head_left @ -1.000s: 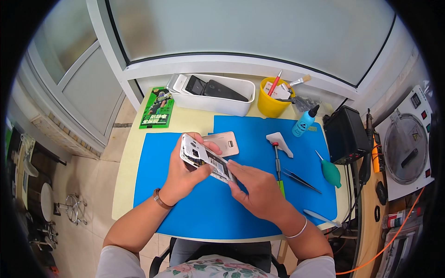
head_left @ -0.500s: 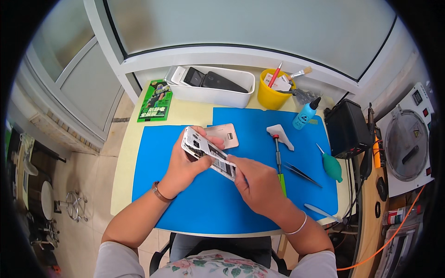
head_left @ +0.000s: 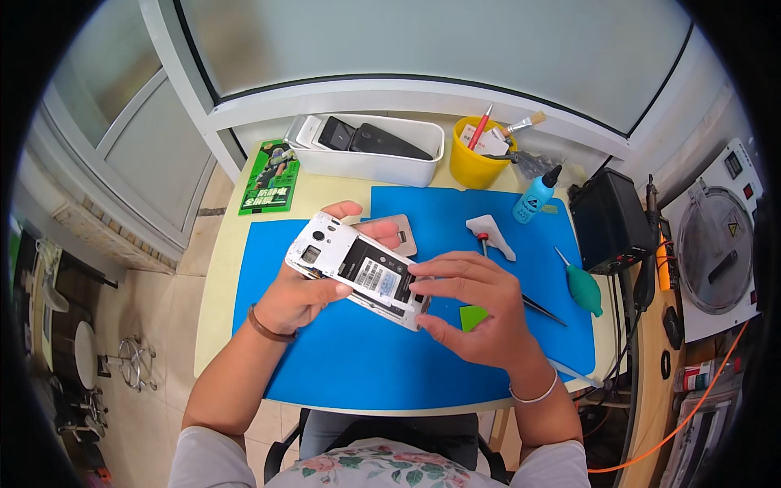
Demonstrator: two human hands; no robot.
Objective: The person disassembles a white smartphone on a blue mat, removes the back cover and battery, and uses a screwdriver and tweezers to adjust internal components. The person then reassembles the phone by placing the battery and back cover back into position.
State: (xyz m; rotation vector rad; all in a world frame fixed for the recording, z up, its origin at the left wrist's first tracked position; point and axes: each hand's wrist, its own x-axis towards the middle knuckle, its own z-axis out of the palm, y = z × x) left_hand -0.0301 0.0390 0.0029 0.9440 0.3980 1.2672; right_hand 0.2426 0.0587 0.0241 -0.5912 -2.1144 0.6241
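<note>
My left hand (head_left: 297, 302) grips an opened white phone (head_left: 325, 256), its inside with a labelled black battery (head_left: 378, 272) facing up and tilted. My right hand (head_left: 488, 317) has its fingers spread, their tips touching the phone's right end, thumb by the lower corner. Behind the phone a pale pink cover (head_left: 407, 242) lies on the blue mat (head_left: 374, 382). A screwdriver (head_left: 482, 237) with a red cap, mostly hidden by my right hand, lies by a white cloth piece (head_left: 496, 232). Black tweezers (head_left: 547, 313) and a green blower (head_left: 584, 289) lie to the right.
At the back stand a white bin (head_left: 366, 171) of phones, a yellow cup (head_left: 476, 171) of tools and a blue bottle (head_left: 533, 203); a green packet (head_left: 268, 179) lies left. A black unit (head_left: 614, 224), cables and a white machine (head_left: 712, 244) crowd the right.
The phone has turned so its inside faces up more fully. My right fingers have loosened and spread, shifting from gripping its lower right part to touching its end from above.
</note>
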